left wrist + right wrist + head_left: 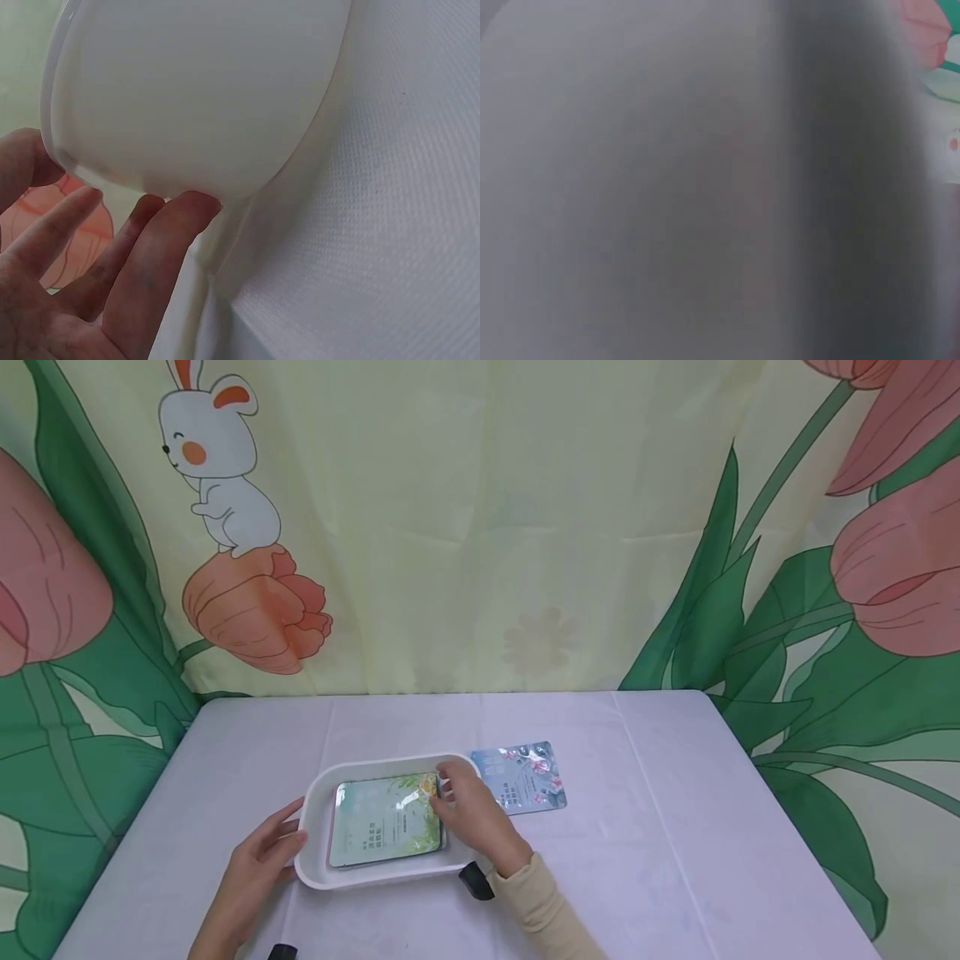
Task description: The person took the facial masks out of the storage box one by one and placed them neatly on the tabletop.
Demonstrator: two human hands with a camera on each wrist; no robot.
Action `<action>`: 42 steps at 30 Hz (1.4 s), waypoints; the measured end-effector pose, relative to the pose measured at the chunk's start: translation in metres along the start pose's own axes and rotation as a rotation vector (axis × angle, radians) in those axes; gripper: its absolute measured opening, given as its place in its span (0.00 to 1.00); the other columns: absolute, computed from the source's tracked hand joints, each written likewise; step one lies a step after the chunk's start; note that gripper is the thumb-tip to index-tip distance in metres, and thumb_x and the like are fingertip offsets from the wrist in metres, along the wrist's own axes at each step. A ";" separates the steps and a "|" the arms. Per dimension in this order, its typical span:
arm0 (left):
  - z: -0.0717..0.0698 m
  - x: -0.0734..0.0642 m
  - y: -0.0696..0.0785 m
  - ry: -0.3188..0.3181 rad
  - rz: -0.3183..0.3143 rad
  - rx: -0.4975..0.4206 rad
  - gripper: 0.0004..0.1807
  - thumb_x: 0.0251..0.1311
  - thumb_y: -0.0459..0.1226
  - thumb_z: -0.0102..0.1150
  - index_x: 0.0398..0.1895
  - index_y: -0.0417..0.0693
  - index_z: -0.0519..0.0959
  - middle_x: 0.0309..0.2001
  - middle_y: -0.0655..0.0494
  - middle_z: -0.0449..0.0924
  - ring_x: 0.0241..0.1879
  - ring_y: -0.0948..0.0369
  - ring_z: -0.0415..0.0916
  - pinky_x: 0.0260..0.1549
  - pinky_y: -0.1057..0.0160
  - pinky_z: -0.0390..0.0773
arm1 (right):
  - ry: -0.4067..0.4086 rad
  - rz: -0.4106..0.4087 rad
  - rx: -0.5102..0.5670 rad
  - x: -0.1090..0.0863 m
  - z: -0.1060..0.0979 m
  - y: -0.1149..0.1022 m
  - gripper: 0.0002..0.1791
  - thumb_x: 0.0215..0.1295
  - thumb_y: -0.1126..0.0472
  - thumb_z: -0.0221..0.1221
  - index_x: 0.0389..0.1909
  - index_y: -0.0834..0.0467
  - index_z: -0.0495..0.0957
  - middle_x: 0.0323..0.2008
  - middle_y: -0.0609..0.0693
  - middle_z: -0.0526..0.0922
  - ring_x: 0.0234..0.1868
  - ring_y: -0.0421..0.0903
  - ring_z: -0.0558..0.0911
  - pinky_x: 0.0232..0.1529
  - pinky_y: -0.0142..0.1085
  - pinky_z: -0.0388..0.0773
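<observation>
A white tray (313,870) stands on the table, a stack of flat packets inside it. On top lies a pale green face-mask packet (375,818) with leaf print; edges of another show beneath. My right hand (474,810) reaches over the tray's right end and pinches the green packet's right edge between thumb and fingers. My left hand (258,860) holds the tray's left end. In the left wrist view, that hand's fingertips (199,206) press the tray's outer wall (195,97). The right wrist view is mostly blocked by a blurred grey surface.
A blue floral face-mask packet (525,777) lies on the table just right of the tray, partly behind my right hand. White cloth covers the table (637,877). A printed curtain (480,527) hangs along the far edge.
</observation>
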State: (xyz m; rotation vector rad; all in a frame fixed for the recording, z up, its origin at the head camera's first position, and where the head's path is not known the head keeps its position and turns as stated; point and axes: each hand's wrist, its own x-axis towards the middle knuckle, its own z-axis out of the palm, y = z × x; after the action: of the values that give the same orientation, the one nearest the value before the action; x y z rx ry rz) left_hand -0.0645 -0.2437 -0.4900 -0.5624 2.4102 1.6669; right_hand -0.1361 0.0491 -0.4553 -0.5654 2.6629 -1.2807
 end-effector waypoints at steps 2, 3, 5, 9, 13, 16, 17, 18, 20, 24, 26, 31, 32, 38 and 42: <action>0.000 0.000 0.000 0.000 0.005 0.001 0.40 0.64 0.58 0.58 0.77 0.62 0.58 0.68 0.42 0.68 0.56 0.59 0.79 0.44 0.62 0.86 | -0.005 0.005 -0.029 0.000 0.001 -0.001 0.26 0.68 0.65 0.60 0.63 0.69 0.67 0.54 0.63 0.77 0.50 0.55 0.82 0.49 0.45 0.83; 0.000 0.000 -0.001 0.000 0.008 0.002 0.40 0.64 0.58 0.58 0.77 0.61 0.58 0.68 0.42 0.68 0.56 0.59 0.79 0.44 0.62 0.86 | -0.007 0.007 -0.043 -0.001 0.001 -0.002 0.26 0.68 0.64 0.60 0.64 0.69 0.67 0.54 0.64 0.78 0.50 0.55 0.82 0.50 0.45 0.83; 0.000 0.000 -0.001 -0.001 0.011 0.003 0.40 0.65 0.58 0.58 0.77 0.61 0.58 0.68 0.41 0.68 0.57 0.56 0.78 0.44 0.62 0.86 | -0.014 0.019 -0.068 -0.001 0.003 -0.002 0.27 0.68 0.63 0.60 0.65 0.69 0.67 0.56 0.63 0.78 0.52 0.55 0.82 0.51 0.46 0.82; 0.000 0.000 0.000 -0.003 0.010 0.005 0.40 0.65 0.58 0.58 0.77 0.61 0.58 0.68 0.41 0.68 0.59 0.53 0.77 0.45 0.61 0.86 | -0.029 0.024 -0.097 -0.001 0.006 -0.003 0.29 0.68 0.63 0.61 0.66 0.69 0.66 0.59 0.63 0.77 0.59 0.55 0.78 0.60 0.48 0.78; 0.001 0.000 -0.001 -0.002 0.002 0.002 0.40 0.64 0.58 0.58 0.77 0.61 0.58 0.68 0.41 0.68 0.60 0.52 0.77 0.45 0.62 0.86 | -0.042 0.020 -0.108 -0.002 0.011 -0.003 0.28 0.68 0.62 0.61 0.65 0.69 0.67 0.59 0.62 0.77 0.62 0.53 0.76 0.65 0.48 0.73; 0.001 0.000 -0.001 0.000 -0.004 -0.003 0.40 0.64 0.58 0.58 0.77 0.61 0.58 0.69 0.41 0.68 0.60 0.52 0.76 0.45 0.62 0.85 | -0.044 0.013 -0.117 -0.003 0.014 -0.003 0.28 0.68 0.62 0.61 0.65 0.68 0.68 0.56 0.60 0.78 0.57 0.51 0.77 0.62 0.46 0.75; 0.001 0.000 -0.001 0.000 -0.006 -0.004 0.41 0.64 0.58 0.58 0.77 0.61 0.58 0.69 0.41 0.68 0.60 0.52 0.76 0.45 0.62 0.85 | -0.045 0.014 -0.123 -0.003 0.015 -0.003 0.28 0.68 0.61 0.61 0.65 0.68 0.68 0.55 0.59 0.79 0.56 0.50 0.78 0.61 0.46 0.76; 0.001 0.000 -0.001 0.001 -0.006 -0.005 0.41 0.64 0.59 0.58 0.77 0.61 0.58 0.69 0.41 0.67 0.60 0.52 0.76 0.45 0.62 0.85 | -0.044 0.010 -0.135 -0.003 0.016 -0.003 0.28 0.67 0.61 0.61 0.65 0.68 0.68 0.55 0.59 0.79 0.55 0.50 0.78 0.61 0.45 0.76; 0.001 0.000 -0.001 0.002 -0.006 -0.005 0.41 0.64 0.59 0.58 0.77 0.61 0.58 0.69 0.41 0.67 0.61 0.51 0.76 0.45 0.62 0.85 | -0.043 0.004 -0.158 -0.003 0.018 -0.002 0.28 0.67 0.61 0.62 0.65 0.67 0.69 0.54 0.58 0.79 0.54 0.49 0.78 0.61 0.44 0.76; 0.001 0.000 -0.001 0.004 -0.004 -0.009 0.40 0.64 0.58 0.58 0.77 0.61 0.58 0.69 0.41 0.68 0.59 0.53 0.77 0.44 0.62 0.85 | -0.044 0.012 -0.199 -0.004 0.022 -0.002 0.29 0.66 0.60 0.63 0.65 0.66 0.69 0.57 0.59 0.78 0.56 0.50 0.76 0.61 0.44 0.76; 0.002 0.000 -0.002 0.004 -0.003 -0.010 0.40 0.64 0.58 0.58 0.77 0.61 0.58 0.68 0.41 0.68 0.59 0.54 0.77 0.44 0.63 0.85 | -0.041 0.017 -0.210 -0.005 0.023 -0.002 0.29 0.66 0.60 0.63 0.65 0.65 0.69 0.58 0.60 0.76 0.56 0.51 0.76 0.61 0.45 0.77; 0.002 0.001 -0.002 0.007 -0.008 -0.007 0.41 0.64 0.58 0.58 0.77 0.61 0.58 0.69 0.40 0.67 0.62 0.50 0.75 0.45 0.63 0.85 | -0.022 0.019 -0.227 -0.006 0.026 -0.002 0.29 0.65 0.61 0.64 0.64 0.65 0.69 0.58 0.62 0.75 0.56 0.52 0.76 0.60 0.46 0.78; 0.002 0.001 -0.002 0.007 -0.010 -0.007 0.41 0.64 0.59 0.58 0.77 0.61 0.58 0.69 0.40 0.67 0.62 0.49 0.74 0.45 0.63 0.85 | -0.019 0.021 -0.227 -0.005 0.027 -0.001 0.29 0.65 0.61 0.64 0.64 0.66 0.70 0.58 0.62 0.75 0.55 0.51 0.76 0.60 0.46 0.78; 0.002 0.001 -0.002 0.005 -0.011 -0.011 0.41 0.65 0.58 0.58 0.77 0.61 0.57 0.69 0.39 0.67 0.64 0.46 0.73 0.45 0.62 0.85 | -0.007 0.035 -0.251 -0.004 0.029 0.000 0.29 0.64 0.60 0.65 0.63 0.66 0.70 0.57 0.61 0.75 0.55 0.52 0.76 0.59 0.45 0.78; 0.002 0.001 -0.003 0.007 -0.010 -0.009 0.41 0.64 0.58 0.58 0.77 0.61 0.58 0.69 0.40 0.67 0.64 0.47 0.73 0.45 0.62 0.85 | -0.001 0.045 -0.257 -0.003 0.030 0.000 0.29 0.64 0.60 0.65 0.64 0.66 0.70 0.57 0.61 0.75 0.55 0.52 0.76 0.58 0.46 0.78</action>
State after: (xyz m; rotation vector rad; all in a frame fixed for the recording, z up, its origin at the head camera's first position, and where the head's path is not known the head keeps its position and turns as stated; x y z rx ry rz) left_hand -0.0649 -0.2428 -0.4935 -0.5819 2.4023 1.6751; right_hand -0.1248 0.0288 -0.4741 -0.5321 2.8416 -0.9320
